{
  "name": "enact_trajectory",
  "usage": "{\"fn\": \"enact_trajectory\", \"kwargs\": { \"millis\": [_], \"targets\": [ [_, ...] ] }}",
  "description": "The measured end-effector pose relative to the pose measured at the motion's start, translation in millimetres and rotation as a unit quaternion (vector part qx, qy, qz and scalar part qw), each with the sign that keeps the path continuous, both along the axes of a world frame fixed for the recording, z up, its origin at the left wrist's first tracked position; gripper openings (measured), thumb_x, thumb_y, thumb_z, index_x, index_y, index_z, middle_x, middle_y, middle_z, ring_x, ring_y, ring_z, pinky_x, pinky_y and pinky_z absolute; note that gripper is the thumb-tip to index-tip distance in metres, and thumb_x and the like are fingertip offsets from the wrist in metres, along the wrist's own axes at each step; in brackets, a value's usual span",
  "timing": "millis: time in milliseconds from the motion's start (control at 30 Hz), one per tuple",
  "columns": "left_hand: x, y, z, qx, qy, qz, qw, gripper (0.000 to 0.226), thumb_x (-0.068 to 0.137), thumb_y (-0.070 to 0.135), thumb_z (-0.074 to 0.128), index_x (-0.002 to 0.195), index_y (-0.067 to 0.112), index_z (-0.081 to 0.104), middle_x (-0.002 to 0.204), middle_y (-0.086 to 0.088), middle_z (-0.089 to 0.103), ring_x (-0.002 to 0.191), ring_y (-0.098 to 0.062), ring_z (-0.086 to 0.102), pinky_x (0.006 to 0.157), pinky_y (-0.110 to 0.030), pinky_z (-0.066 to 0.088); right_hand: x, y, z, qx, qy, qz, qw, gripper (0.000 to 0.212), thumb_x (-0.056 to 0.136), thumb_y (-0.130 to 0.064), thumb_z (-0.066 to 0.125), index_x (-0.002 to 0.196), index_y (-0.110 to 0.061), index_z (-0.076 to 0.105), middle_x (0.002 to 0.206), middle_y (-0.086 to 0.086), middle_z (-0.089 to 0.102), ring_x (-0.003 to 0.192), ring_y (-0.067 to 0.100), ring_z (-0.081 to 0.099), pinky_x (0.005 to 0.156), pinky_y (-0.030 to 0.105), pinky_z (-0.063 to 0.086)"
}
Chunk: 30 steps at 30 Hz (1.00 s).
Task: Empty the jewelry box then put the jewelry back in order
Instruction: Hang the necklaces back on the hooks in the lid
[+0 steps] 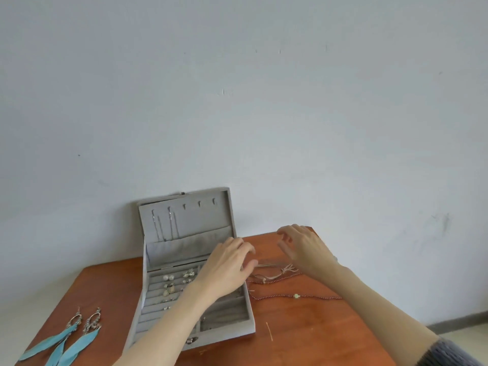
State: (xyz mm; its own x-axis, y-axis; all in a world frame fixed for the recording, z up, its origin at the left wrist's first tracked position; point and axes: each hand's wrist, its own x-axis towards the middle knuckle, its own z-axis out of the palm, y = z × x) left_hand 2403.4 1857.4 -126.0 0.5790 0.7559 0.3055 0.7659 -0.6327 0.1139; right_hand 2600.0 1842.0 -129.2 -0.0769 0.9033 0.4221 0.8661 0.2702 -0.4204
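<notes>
**Necklaces being laid out beside box**

Jewelry box [196,291] stands open on the table [317,326], lid propped against wall. Left hand [227,265] reaches across its right edge; a thin cord [266,264] seems pinched at the fingertips, grip not clearly seen. Right hand [301,247] is held loosely spread above the beaded necklace [295,296], probably to straighten it. Earrings still sit in the box; feather earrings [68,339] are parked left.
</notes>
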Motion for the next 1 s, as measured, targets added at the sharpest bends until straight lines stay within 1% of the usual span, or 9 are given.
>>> {"fn": "enact_trajectory", "kwargs": {
  "millis": [100, 267, 467, 633, 733, 800, 867, 933, 1000],
  "targets": [
    [20.4, 6.3, -6.4, -0.011, 0.029, -0.009, 0.999, 0.032, 0.096, 0.035, 0.041, 0.122, 0.020, 0.052, 0.120, 0.006, 0.052, 0.115, -0.011, 0.043, 0.095, -0.025, 0.036, 28.5, -1.6, -9.4, -0.036, -0.005, -0.016, 0.999, 0.027, 0.095, -0.027, 0.045, 0.117, -0.018, 0.058, 0.114, -0.001, 0.060, 0.111, 0.017, 0.051, 0.092, 0.028, 0.041],
    [41.6, 16.5, -18.0, -0.045, 0.092, 0.003, 0.995, 0.030, 0.097, 0.029, 0.041, 0.124, 0.019, 0.050, 0.124, 0.003, 0.050, 0.114, -0.015, 0.043, 0.096, -0.032, 0.039, 52.7, 2.2, -26.9, -0.117, -0.069, -0.026, 0.990, 0.029, 0.095, -0.025, 0.041, 0.118, -0.024, 0.060, 0.123, -0.003, 0.053, 0.119, 0.017, 0.043, 0.100, 0.034, 0.035],
    [51.8, 27.1, -26.9, -0.085, 0.118, 0.042, 0.989, 0.021, 0.096, 0.030, 0.042, 0.105, 0.016, 0.054, 0.112, 0.000, 0.050, 0.105, -0.018, 0.044, 0.091, -0.034, 0.041, 66.1, 7.6, -33.5, -0.148, -0.089, -0.058, 0.983, 0.020, 0.091, -0.026, 0.047, 0.102, -0.021, 0.063, 0.119, -0.002, 0.052, 0.117, 0.018, 0.040, 0.099, 0.036, 0.031],
    [55.6, 27.7, -30.3, -0.084, 0.135, 0.061, 0.985, 0.022, 0.099, 0.027, 0.036, 0.109, 0.015, 0.052, 0.114, 0.000, 0.046, 0.105, -0.019, 0.041, 0.093, -0.035, 0.035, 67.3, 7.3, -34.3, -0.176, -0.104, -0.036, 0.978, 0.021, 0.091, -0.032, 0.047, 0.103, -0.020, 0.060, 0.121, -0.001, 0.048, 0.117, 0.019, 0.037, 0.100, 0.039, 0.030],
    [59.1, 25.2, -24.5, -0.102, 0.104, 0.071, 0.987, 0.016, 0.100, 0.022, 0.033, 0.105, 0.017, 0.048, 0.112, 0.000, 0.049, 0.101, -0.017, 0.041, 0.095, -0.035, 0.033, 68.6, 5.4, -33.5, -0.194, -0.088, -0.035, 0.976, 0.021, 0.090, -0.033, 0.049, 0.101, -0.019, 0.061, 0.122, -0.002, 0.047, 0.117, 0.018, 0.036, 0.101, 0.039, 0.028],
    [63.2, 20.3, -14.5, -0.140, 0.036, 0.069, 0.987, 0.013, 0.100, 0.022, 0.030, 0.097, 0.019, 0.043, 0.102, 0.002, 0.053, 0.089, -0.014, 0.044, 0.090, -0.031, 0.035, 67.7, 4.9, -32.8, -0.195, -0.092, -0.037, 0.976, 0.023, 0.093, -0.031, 0.045, 0.103, -0.017, 0.061, 0.122, -0.001, 0.047, 0.118, 0.019, 0.036, 0.101, 0.039, 0.028],
    [67.3, 15.9, -0.6, -0.182, -0.045, 0.053, 0.981, 0.016, 0.101, 0.025, 0.027, 0.095, 0.018, 0.040, 0.092, 0.002, 0.057, 0.074, -0.008, 0.045, 0.072, -0.023, 0.036, 63.9, 5.2, -30.9, -0.183, -0.046, -0.047, 0.981, 0.023, 0.096, -0.028, 0.040, 0.104, -0.015, 0.058, 0.117, -0.002, 0.051, 0.116, 0.019, 0.039, 0.099, 0.038, 0.029],
    [69.6, 13.5, 15.4, -0.204, -0.131, 0.043, 0.969, 0.018, 0.100, 0.028, 0.028, 0.095, 0.016, 0.040, 0.080, 0.002, 0.057, 0.064, -0.005, 0.046, 0.058, -0.018, 0.035, 57.8, 3.7, -21.9, -0.175, 0.093, -0.056, 0.979, 0.020, 0.097, -0.024, 0.039, 0.100, -0.014, 0.056, 0.097, -0.007, 0.058, 0.102, 0.018, 0.049, 0.089, 0.033, 0.034],
    [67.5, 10.2, 31.5, -0.213, -0.204, 0.051, 0.954, 0.019, 0.099, 0.032, 0.033, 0.098, 0.016, 0.042, 0.070, 0.004, 0.055, 0.061, -0.007, 0.049, 0.058, -0.019, 0.038, 49.4, -0.7, -7.0, -0.167, 0.256, -0.031, 0.951, 0.017, 0.096, -0.019, 0.041, 0.092, -0.011, 0.056, 0.079, -0.006, 0.064, 0.080, 0.015, 0.056, 0.074, 0.028, 0.041]
  ]
}}
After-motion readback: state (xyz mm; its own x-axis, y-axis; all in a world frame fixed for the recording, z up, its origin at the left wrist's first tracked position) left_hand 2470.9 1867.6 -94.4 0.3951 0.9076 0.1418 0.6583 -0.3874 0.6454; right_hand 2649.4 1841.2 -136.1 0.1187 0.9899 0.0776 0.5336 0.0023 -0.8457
